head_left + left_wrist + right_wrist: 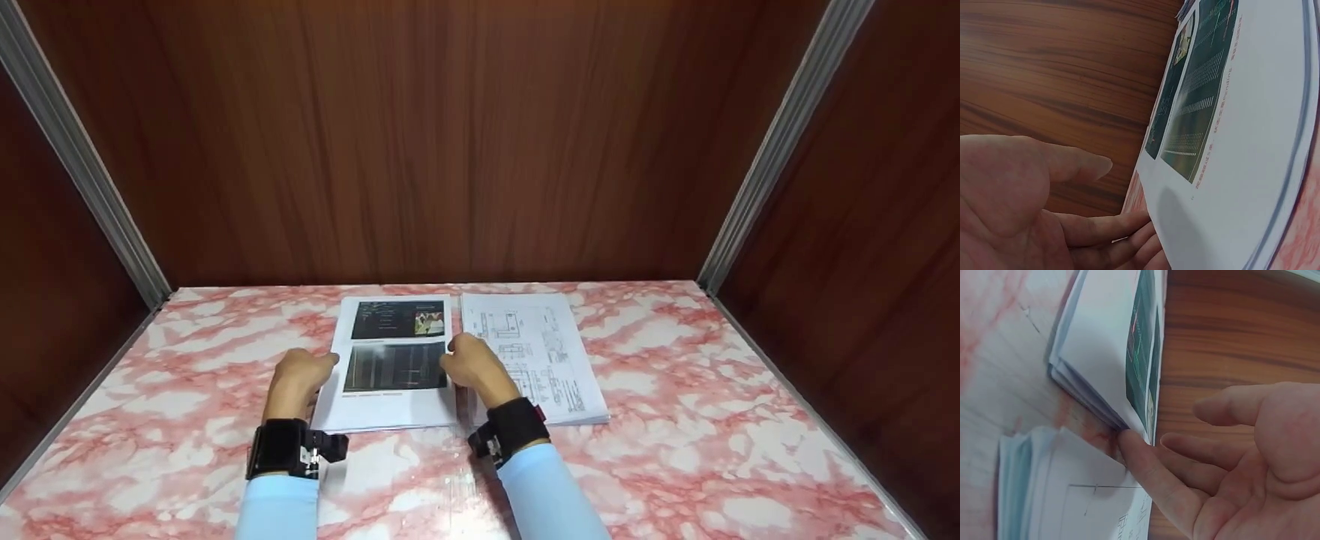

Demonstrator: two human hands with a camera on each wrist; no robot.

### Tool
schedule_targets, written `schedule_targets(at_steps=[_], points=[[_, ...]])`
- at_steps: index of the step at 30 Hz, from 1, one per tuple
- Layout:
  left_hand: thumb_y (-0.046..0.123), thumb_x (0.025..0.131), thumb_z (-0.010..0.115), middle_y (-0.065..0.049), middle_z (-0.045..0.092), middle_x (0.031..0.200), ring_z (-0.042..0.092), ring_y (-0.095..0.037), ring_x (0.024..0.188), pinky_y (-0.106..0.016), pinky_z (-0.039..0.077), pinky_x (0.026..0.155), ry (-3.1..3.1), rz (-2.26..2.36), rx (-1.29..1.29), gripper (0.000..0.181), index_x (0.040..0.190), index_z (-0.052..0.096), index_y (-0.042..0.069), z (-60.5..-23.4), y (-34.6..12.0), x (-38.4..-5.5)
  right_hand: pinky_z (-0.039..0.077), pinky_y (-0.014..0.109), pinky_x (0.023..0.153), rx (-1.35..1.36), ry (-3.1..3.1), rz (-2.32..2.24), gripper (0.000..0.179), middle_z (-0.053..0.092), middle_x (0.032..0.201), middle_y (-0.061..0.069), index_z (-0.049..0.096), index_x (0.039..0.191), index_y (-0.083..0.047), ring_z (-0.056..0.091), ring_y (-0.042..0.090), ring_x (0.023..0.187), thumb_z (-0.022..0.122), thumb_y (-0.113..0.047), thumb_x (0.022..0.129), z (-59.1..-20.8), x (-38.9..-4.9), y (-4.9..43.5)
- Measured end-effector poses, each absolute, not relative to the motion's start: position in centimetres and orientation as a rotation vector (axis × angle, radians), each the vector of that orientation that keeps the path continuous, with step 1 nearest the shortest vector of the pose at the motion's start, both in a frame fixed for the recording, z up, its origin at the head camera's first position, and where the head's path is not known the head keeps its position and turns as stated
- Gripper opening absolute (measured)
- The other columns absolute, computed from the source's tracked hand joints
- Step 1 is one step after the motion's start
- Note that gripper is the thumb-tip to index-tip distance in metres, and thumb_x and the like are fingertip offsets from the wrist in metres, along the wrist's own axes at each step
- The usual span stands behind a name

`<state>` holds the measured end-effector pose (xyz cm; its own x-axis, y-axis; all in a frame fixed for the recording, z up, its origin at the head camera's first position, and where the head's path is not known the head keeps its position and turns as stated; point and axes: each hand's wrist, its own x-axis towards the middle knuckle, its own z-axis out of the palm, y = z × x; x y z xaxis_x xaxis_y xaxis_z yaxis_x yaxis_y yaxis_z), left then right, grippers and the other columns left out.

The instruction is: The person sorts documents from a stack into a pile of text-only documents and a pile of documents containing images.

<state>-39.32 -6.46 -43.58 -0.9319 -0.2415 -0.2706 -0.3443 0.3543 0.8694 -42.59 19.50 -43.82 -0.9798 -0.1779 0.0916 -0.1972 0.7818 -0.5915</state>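
Observation:
A stack of printed sheets [379,412] with two dark pictures on its top page lies on the table between both hands. My left hand [298,375] is at its left edge; in the left wrist view the fingertips meet the paper's edge, the thumb raised and apart from it. At the opposite edge is my right hand [480,366], reaching into the gap beside a second stack of sheets [555,330] with line drawings. The right wrist view has a finger [1143,458] touching the pictured stack's edge, while the thumb stands away from the paper.
Both stacks lie on a red-and-white marbled table [675,450]. A brown wood-grain panel [450,150] rises behind it, with more panels at either side. Metal posts [787,142] stand at the corners. Each wrist wears a black strapped camera [289,448].

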Motion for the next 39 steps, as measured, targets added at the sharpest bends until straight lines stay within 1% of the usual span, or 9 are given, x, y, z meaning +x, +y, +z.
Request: schedule_targets(at_steps=[4, 10, 15, 25, 30, 32, 34, 37, 39], points=[[0.03, 0.094, 0.052, -0.025, 0.064, 0.099, 0.066, -0.03, 0.08, -0.042, 0.056, 0.066, 2.469, 1.687, -0.564, 0.048, 0.122, 0.048, -0.01, -43.4, -6.4, -39.3, 0.051, 0.037, 0.073, 0.293, -2.942, 1.0, 0.035, 0.066, 0.098, 0.014, 0.065, 0.111, 0.007, 0.059, 0.024, 0.079, 0.058, -0.017, 0.086, -43.8, -42.5, 19.4], [0.03, 0.094, 0.052, -0.029, 0.062, 0.106, 0.066, -0.033, 0.084, -0.043, 0.056, 0.068, 2.471, 1.695, -0.575, 0.053, 0.127, 0.045, -0.011, -43.4, -6.6, -39.4, 0.051, 0.038, 0.082, 0.237, -2.958, 1.028, 0.04, 0.066, 0.105, 0.017, 0.063, 0.115, 0.007, 0.061, 0.024, 0.085, 0.06, -0.019, 0.086, -43.7, -42.7, 19.3], [0.029, 0.093, 0.053, -0.027, 0.062, 0.103, 0.066, -0.031, 0.081, -0.042, 0.056, 0.066, 2.483, 1.709, -0.571, 0.052, 0.125, 0.046, -0.011, -43.4, -6.7, -39.6, 0.05, 0.038, 0.086, 0.221, -2.951, 1.079, 0.041, 0.065, 0.109, 0.019, 0.062, 0.116, 0.008, 0.062, 0.025, 0.09, 0.061, -0.021, 0.088, -43.4, -42.6, 19.3], [0.027, 0.092, 0.052, -0.027, 0.059, 0.109, 0.066, -0.032, 0.082, -0.042, 0.056, 0.067, 2.441, 1.795, -0.552, 0.055, 0.129, 0.041, -0.013, -43.6, -7.0, -39.8, 0.052, 0.037, 0.082, 0.226, -2.93, 1.13, 0.039, 0.066, 0.106, 0.019, 0.063, 0.113, 0.009, 0.063, 0.025, 0.088, 0.062, -0.02, 0.085, -43.1, -42.3, 19.2], [0.025, 0.092, 0.052, -0.028, 0.058, 0.109, 0.066, -0.032, 0.08, -0.042, 0.056, 0.066, 2.439, 1.807, -0.562, 0.054, 0.128, 0.041, -0.013, -43.6, -7.0, -39.8, 0.054, 0.034, 0.066, 0.241, -2.935, 1.153, 0.037, 0.066, 0.098, 0.017, 0.064, 0.11, 0.008, 0.064, 0.021, 0.071, 0.062, -0.019, 0.085, -43.1, -42.3, 19.1], [0.025, 0.092, 0.052, -0.027, 0.059, 0.108, 0.066, -0.031, 0.079, -0.042, 0.056, 0.066, 2.456, 1.791, -0.559, 0.053, 0.128, 0.042, -0.014, -43.6, -7.0, -39.7, 0.053, 0.033, 0.065, 0.245, -2.947, 1.162, 0.038, 0.066, 0.098, 0.017, 0.063, 0.112, 0.008, 0.064, 0.022, 0.069, 0.062, -0.02, 0.085, -43.0, -42.2, 19.1], [0.026, 0.092, 0.052, -0.024, 0.06, 0.103, 0.065, -0.029, 0.077, -0.04, 0.056, 0.064, 2.471, 1.757, -0.562, 0.051, 0.125, 0.044, -0.012, -43.4, -7.0, -39.6, 0.053, 0.034, 0.071, 0.263, -2.965, 1.135, 0.042, 0.066, 0.103, 0.018, 0.062, 0.115, 0.008, 0.064, 0.023, 0.078, 0.062, -0.021, 0.086, -42.8, -42.2, 19.2], [0.031, 0.092, 0.052, -0.017, 0.058, 0.087, 0.061, -0.024, 0.069, -0.037, 0.054, 0.059, 2.542, 1.603, -0.539, 0.048, 0.119, 0.048, -0.009, -42.8, -7.1, -39.4, 0.05, 0.037, 0.085, 0.323, -2.982, 1.083, 0.048, 0.064, 0.115, 0.019, 0.059, 0.122, 0.007, 0.063, 0.026, 0.094, 0.062, -0.024, 0.086, -42.2, -42.1, 19.6], [0.036, 0.093, 0.051, -0.016, 0.057, 0.083, 0.059, -0.026, 0.071, -0.037, 0.052, 0.06, 2.601, 1.473, -0.497, 0.052, 0.118, 0.049, -0.01, -42.1, -7.1, -39.1, 0.048, 0.039, 0.089, 0.38, -2.979, 1.062, 0.049, 0.062, 0.12, 0.019, 0.057, 0.125, 0.005, 0.062, 0.027, 0.102, 0.061, -0.025, 0.087, -41.5, -41.9, 20.3]])
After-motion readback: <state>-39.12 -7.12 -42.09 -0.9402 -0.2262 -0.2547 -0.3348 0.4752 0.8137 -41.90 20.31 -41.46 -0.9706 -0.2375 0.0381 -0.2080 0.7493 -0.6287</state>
